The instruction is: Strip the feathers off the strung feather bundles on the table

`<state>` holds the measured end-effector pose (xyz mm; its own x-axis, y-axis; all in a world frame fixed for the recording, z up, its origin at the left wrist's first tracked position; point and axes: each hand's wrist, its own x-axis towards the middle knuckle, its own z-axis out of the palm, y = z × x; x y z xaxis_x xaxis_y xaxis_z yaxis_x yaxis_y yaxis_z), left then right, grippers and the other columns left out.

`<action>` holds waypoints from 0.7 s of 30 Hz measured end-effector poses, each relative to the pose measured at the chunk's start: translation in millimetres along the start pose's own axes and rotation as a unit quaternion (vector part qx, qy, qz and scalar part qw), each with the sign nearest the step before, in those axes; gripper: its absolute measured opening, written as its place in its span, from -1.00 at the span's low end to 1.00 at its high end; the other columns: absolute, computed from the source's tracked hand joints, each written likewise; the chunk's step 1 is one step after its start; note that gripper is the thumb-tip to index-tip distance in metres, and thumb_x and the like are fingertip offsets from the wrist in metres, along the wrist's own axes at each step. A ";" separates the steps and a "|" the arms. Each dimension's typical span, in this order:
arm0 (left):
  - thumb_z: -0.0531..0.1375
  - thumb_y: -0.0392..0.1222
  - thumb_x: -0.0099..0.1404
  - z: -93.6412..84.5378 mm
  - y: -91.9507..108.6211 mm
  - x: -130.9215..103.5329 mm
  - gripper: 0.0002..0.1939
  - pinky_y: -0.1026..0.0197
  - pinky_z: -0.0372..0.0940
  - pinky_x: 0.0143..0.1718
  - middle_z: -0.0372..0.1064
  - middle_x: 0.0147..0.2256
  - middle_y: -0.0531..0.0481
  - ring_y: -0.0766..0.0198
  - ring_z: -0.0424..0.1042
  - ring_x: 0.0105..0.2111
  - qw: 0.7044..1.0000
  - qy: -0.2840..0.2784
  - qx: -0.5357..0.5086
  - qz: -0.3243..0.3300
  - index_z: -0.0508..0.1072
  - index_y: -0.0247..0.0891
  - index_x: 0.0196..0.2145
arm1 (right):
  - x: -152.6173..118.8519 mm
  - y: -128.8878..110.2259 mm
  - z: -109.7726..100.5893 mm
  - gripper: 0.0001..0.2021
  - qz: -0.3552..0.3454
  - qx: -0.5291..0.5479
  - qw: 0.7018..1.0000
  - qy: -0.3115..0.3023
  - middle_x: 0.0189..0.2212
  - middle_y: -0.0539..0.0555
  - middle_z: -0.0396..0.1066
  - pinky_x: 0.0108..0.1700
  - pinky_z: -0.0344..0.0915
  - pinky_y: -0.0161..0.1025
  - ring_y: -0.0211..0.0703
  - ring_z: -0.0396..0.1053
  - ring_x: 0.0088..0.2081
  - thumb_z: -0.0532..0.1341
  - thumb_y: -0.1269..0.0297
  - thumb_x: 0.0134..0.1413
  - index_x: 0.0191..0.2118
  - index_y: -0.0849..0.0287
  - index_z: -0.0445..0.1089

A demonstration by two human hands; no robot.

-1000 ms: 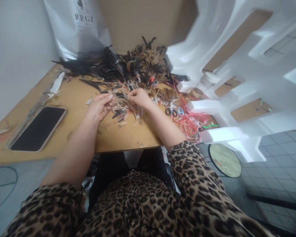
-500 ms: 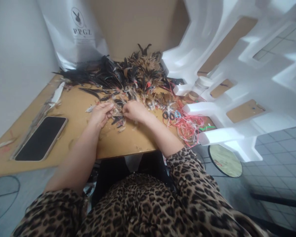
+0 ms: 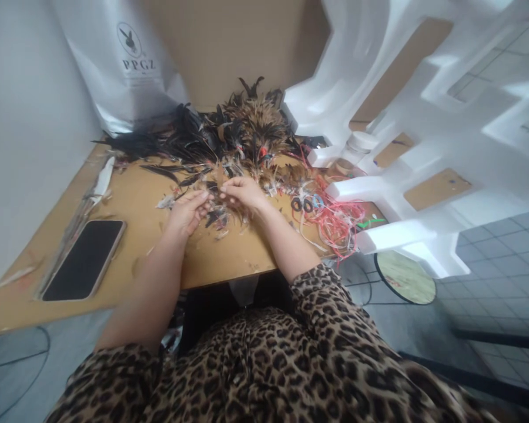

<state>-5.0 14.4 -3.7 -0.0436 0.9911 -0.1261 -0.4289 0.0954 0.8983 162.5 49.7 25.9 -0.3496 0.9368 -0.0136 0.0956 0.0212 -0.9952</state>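
Loose feathers and scraps lie under and around both hands on the wooden table [image 3: 220, 261]. My left hand [image 3: 188, 210] is closed in a pinch, its fingertips at small feather pieces; what it grips is too small to make out. Close to its right, my right hand [image 3: 243, 194] also pinches, with a light brown feather [image 3: 220, 174] showing just above its fingertips. Whether that feather is held cannot be told. Behind the hands spreads a pile of black feathers [image 3: 187, 138] and brown feathers [image 3: 262, 120].
A phone [image 3: 84, 259] lies at the left. Black-handled scissors [image 3: 302, 204] and pink strings [image 3: 341, 226] are at the right, beside large white foam [image 3: 379, 188]. A silver bag [image 3: 127, 88] stands behind, and a round stool [image 3: 404, 278] is at lower right.
The view has shifted slightly. My right hand's fingers have changed from curled in to a more extended pinch, and a light brown feather now shows above them. My left hand stays near the same feathers.
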 end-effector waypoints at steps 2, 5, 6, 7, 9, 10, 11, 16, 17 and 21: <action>0.33 -0.29 -0.08 1.3 -0.3 -1.2 -0.80 0.48 0.13 -0.65 0.45 -0.43 -0.03 0.49 0.34 -0.59 1.000 -0.009 -0.006 -0.023 0.46 -0.34 -0.43 | -0.1 3.1 4.3 -0.77 0.027 0.106 0.994 -0.021 -0.53 -0.04 0.40 -0.62 0.01 -0.47 -0.48 0.09 -0.66 0.27 0.21 -0.17 -0.38 0.24 0.33; 0.30 -0.31 -0.03 3.3 0.8 -3.8 -0.83 0.48 0.14 -0.67 0.47 -0.43 -0.04 0.47 0.37 -0.58 0.999 -0.017 -0.016 -0.049 0.47 -0.33 -0.40 | -0.9 5.8 11.4 -0.75 0.044 0.173 0.983 -0.037 -0.61 -0.10 0.32 -0.66 -0.10 -0.48 -0.49 0.02 -0.67 0.32 0.22 -0.25 -0.43 0.23 0.31; 0.29 -0.32 -0.01 3.9 1.3 -4.7 -0.85 0.49 0.14 -0.67 0.47 -0.42 -0.04 0.46 0.38 -0.58 0.998 -0.020 -0.018 -0.054 0.47 -0.33 -0.40 | -0.9 6.5 13.2 -0.74 0.047 0.180 0.982 -0.038 -0.64 -0.11 0.30 -0.66 -0.12 -0.48 -0.50 0.00 -0.67 0.33 0.21 -0.26 -0.43 0.23 0.31; 0.28 -0.33 0.00 4.4 1.8 -5.7 -0.85 0.49 0.14 -0.68 0.48 -0.42 -0.05 0.46 0.39 -0.57 0.998 -0.023 -0.020 -0.057 0.46 -0.33 -0.39 | -0.8 7.3 14.7 -0.73 0.048 0.185 0.981 -0.035 -0.65 -0.12 0.27 -0.66 -0.14 -0.48 -0.50 -0.02 -0.68 0.33 0.19 -0.26 -0.43 0.23 0.31; 0.27 -0.34 0.02 5.0 2.5 -7.2 -0.87 0.50 0.14 -0.69 0.49 -0.40 -0.07 0.46 0.40 -0.57 0.997 -0.031 -0.023 -0.060 0.46 -0.34 -0.39 | -0.2 9.0 16.9 -0.73 0.043 0.188 0.981 -0.022 -0.69 -0.15 0.22 -0.66 -0.15 -0.47 -0.50 -0.06 -0.69 0.33 0.18 -0.25 -0.43 0.22 0.32; 0.27 -0.34 0.02 5.1 2.7 -7.7 -0.87 0.51 0.14 -0.69 0.49 -0.40 -0.07 0.46 0.40 -0.57 0.997 -0.035 -0.024 -0.062 0.46 -0.34 -0.39 | 0.1 9.9 17.8 -0.73 0.037 0.187 0.982 -0.011 -0.71 -0.16 0.19 -0.66 -0.14 -0.47 -0.50 -0.07 -0.70 0.33 0.17 -0.25 -0.43 0.22 0.32; 0.27 -0.34 0.03 5.1 2.7 -8.1 -0.88 0.51 0.15 -0.69 0.49 -0.40 -0.08 0.46 0.40 -0.58 0.997 -0.038 -0.024 -0.064 0.46 -0.35 -0.39 | 0.4 10.7 18.7 -0.73 0.030 0.183 0.983 0.001 -0.72 -0.17 0.17 -0.65 -0.12 -0.47 -0.50 -0.06 -0.70 0.32 0.17 -0.24 -0.43 0.23 0.33; 0.26 -0.35 0.04 4.2 1.6 -7.2 -0.88 0.53 0.14 -0.69 0.48 -0.43 -0.07 0.50 0.36 -0.60 0.997 -0.034 -0.014 -0.070 0.46 -0.34 -0.38 | 1.0 14.3 23.3 -0.74 -0.011 0.131 0.990 0.042 -0.63 -0.12 0.27 -0.51 0.10 -0.47 -0.47 0.13 -0.60 0.30 0.16 -0.21 -0.41 0.24 0.36; 0.26 -0.35 0.04 3.8 1.1 -6.6 -0.88 0.53 0.14 -0.69 0.48 -0.43 -0.07 0.50 0.36 -0.61 0.997 -0.032 -0.012 -0.070 0.47 -0.34 -0.39 | 1.1 15.2 24.2 -0.74 -0.020 0.121 0.992 0.044 -0.61 -0.11 0.29 -0.48 0.13 -0.46 -0.46 0.16 -0.58 0.29 0.15 -0.21 -0.40 0.24 0.37; 0.30 -0.33 -0.01 2.0 -2.1 -4.0 -0.83 0.53 0.14 -0.68 0.47 -0.46 -0.07 0.51 0.33 -0.62 0.997 -0.035 -0.005 -0.066 0.48 -0.36 -0.38 | 1.3 18.5 26.4 -0.76 -0.058 0.094 0.993 0.049 -0.53 -0.07 0.35 -0.37 0.20 -0.44 -0.43 0.24 -0.50 0.26 0.17 -0.19 -0.41 0.25 0.38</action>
<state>-2.1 10.4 -4.3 0.0777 0.9740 -0.2127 -0.4351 0.2251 0.8718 139.2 42.0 4.9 -0.2558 0.9613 0.1027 -0.1182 0.0744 -0.9902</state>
